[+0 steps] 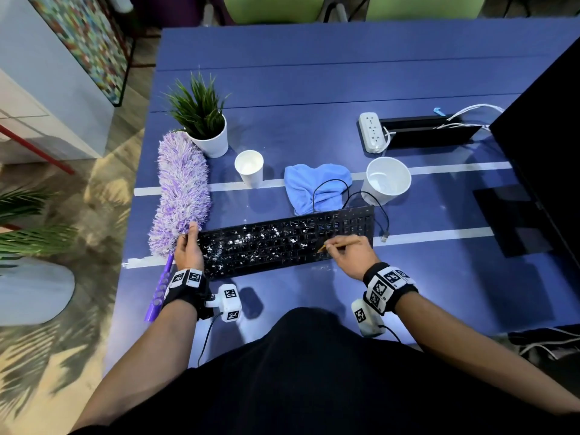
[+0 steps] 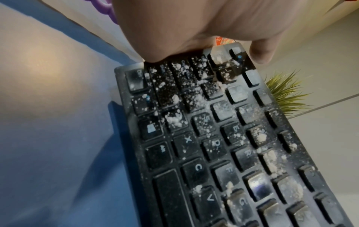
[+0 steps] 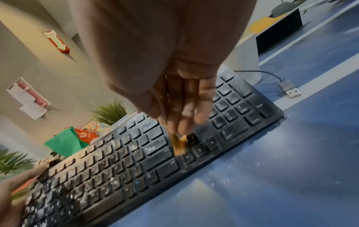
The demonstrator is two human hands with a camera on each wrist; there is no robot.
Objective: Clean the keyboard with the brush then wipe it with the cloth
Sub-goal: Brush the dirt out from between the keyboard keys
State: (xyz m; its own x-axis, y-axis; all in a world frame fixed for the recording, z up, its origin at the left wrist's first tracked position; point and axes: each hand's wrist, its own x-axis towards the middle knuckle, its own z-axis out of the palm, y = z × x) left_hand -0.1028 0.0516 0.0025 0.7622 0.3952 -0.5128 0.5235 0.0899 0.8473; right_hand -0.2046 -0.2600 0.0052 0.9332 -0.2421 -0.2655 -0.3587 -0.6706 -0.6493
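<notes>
My right hand (image 1: 343, 255) pinching the little brush (image 1: 340, 243) on the keys, my left hand (image 1: 187, 250) gripping the dusty keyboard (image 1: 282, 243) at its 9 o'clock end, blue cloth (image 1: 314, 186) lying at 12 o'clock on the surface (image 1: 314, 89)

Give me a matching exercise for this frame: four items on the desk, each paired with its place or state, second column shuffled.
Items:
1. keyboard
2. small brush
3. blue cloth
4. purple duster

Places or states:
A. crumpled behind the keyboard, between two white cups
B. pinched in the right hand, bristles on the keys
C. dusted with white powder, left end gripped by the left hand
D. lying beside the potted plant, off the keyboard's left end

Pairs: 1-C, 2-B, 3-A, 4-D
</notes>
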